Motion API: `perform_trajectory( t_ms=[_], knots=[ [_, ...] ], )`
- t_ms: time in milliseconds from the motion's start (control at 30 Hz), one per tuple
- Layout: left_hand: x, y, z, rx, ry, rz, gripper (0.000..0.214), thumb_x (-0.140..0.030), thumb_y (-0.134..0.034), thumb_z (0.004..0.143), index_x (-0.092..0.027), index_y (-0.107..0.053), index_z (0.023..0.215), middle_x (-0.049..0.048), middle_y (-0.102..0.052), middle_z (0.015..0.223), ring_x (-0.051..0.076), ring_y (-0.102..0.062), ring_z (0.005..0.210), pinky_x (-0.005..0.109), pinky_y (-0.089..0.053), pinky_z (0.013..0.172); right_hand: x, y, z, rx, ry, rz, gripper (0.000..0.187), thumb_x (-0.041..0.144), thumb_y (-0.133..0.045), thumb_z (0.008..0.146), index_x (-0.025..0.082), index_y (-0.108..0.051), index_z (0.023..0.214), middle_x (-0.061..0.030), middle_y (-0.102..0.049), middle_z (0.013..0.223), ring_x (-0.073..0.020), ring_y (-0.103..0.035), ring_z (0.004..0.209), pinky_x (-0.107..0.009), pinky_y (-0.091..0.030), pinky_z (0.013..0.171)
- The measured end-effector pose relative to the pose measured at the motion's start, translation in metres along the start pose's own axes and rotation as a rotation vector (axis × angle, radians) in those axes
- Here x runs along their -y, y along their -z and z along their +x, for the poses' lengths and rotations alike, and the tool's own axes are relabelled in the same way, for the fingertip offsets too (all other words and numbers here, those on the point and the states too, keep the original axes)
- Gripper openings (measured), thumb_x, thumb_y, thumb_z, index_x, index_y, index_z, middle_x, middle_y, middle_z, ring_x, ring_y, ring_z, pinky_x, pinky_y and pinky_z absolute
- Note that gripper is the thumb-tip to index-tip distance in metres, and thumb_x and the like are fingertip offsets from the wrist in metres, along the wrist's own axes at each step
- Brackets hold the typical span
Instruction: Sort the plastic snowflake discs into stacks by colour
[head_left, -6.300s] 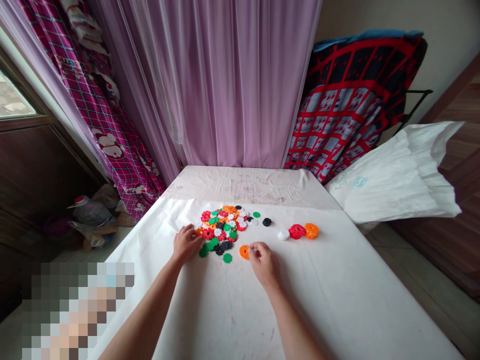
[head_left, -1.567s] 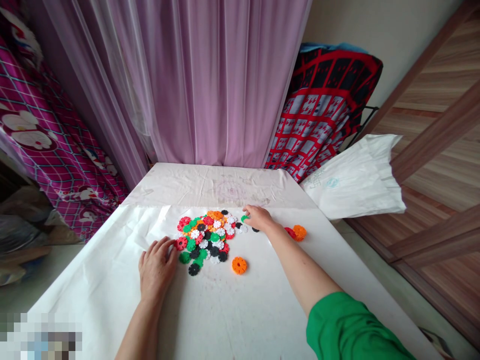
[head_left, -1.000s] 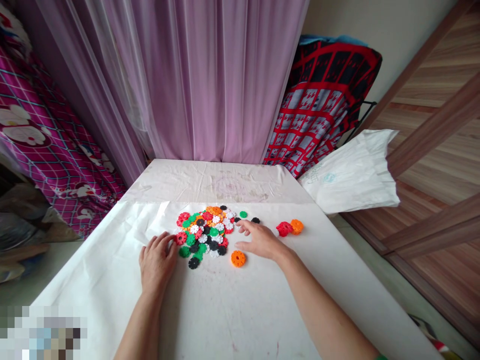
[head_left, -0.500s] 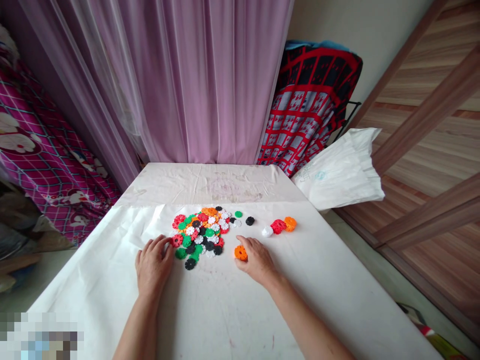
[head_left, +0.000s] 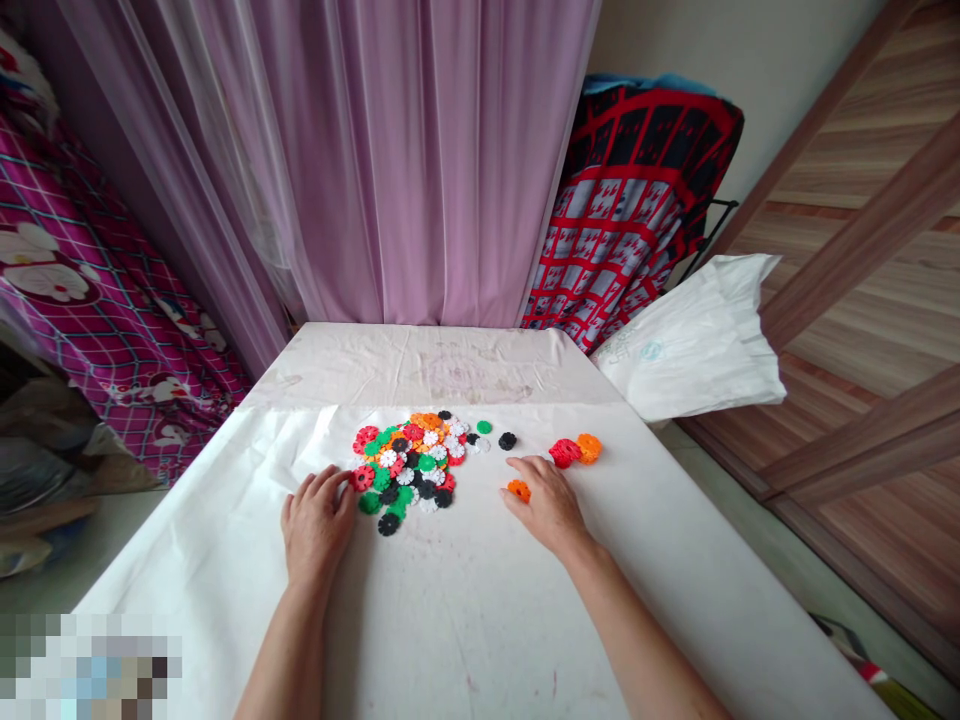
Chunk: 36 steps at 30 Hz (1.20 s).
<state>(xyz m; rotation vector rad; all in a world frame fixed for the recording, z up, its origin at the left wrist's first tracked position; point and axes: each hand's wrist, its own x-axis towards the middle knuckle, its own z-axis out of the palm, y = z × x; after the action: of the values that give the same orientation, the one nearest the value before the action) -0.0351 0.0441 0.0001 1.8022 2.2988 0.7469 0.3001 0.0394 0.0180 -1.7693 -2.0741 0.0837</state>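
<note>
My right hand holds an orange notched plastic disc, a snowflake building piece, between thumb and fingers just above the white table. To its upper right lie a red cluster of such discs and an orange cluster. On the left, my left hand rests on the table with loosely curved fingers apart. Its fingertips are beside a red disc at the edge of a mixed pile of discs in red, green, black, white and orange. Whether they touch it I cannot tell.
A black disc and a green disc lie right of the pile. A white bag hangs at the table's right edge. Purple curtains stand behind the white-covered table, and wooden doors on the right.
My right hand has moved right with the orange disc, towards the red and orange clusters. The white cluster beside the red one is now hidden behind it. My left hand stays by the pile.
</note>
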Motion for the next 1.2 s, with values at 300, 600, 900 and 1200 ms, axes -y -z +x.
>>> perform_trajectory(
  t_ms=[300,600,900,1200],
  knots=[
    [-0.002,0.003,0.000,0.022,0.012,0.005,0.038,-0.042,-0.041,0.094,-0.026,-0.071,0.111,0.0053,-0.062,0.138,0.032,-0.046,0.135,0.053,-0.030,0.113,0.023,0.002,0.071,0.146,-0.042,-0.058,0.027,0.019,-0.054,0.089,0.025,-0.074,0.105,-0.0044,-0.071,0.115,-0.0202,-0.059,0.108,-0.028,-0.044,0.094],
    [-0.002,0.001,-0.001,0.002,0.005,-0.002,0.036,-0.040,-0.042,0.094,-0.028,-0.072,0.110,0.0045,-0.063,0.137,0.031,-0.047,0.134,0.053,-0.030,0.112,0.036,-0.004,0.114,0.237,0.002,-0.087,0.026,0.020,-0.055,0.089,0.026,-0.075,0.106,-0.0031,-0.073,0.114,-0.0198,-0.060,0.110,-0.027,-0.043,0.092],
    [-0.006,0.003,-0.001,0.015,0.024,0.002,0.036,-0.031,-0.040,0.094,-0.027,-0.072,0.111,0.0051,-0.063,0.137,0.030,-0.046,0.135,0.054,-0.030,0.113,0.081,-0.024,0.076,0.226,0.161,0.142,0.021,0.022,-0.057,0.089,0.028,-0.076,0.092,0.0006,-0.075,0.102,-0.0159,-0.065,0.098,-0.024,-0.045,0.085],
    [-0.006,0.003,-0.002,-0.007,0.017,-0.013,0.034,-0.033,-0.044,0.093,-0.029,-0.073,0.108,0.0045,-0.064,0.136,0.030,-0.048,0.133,0.054,-0.030,0.112,0.108,-0.024,0.072,0.252,0.153,0.011,0.031,0.028,-0.061,0.087,0.024,-0.067,0.117,-0.0075,-0.068,0.116,-0.0233,-0.059,0.110,-0.033,-0.046,0.093]
  ],
)
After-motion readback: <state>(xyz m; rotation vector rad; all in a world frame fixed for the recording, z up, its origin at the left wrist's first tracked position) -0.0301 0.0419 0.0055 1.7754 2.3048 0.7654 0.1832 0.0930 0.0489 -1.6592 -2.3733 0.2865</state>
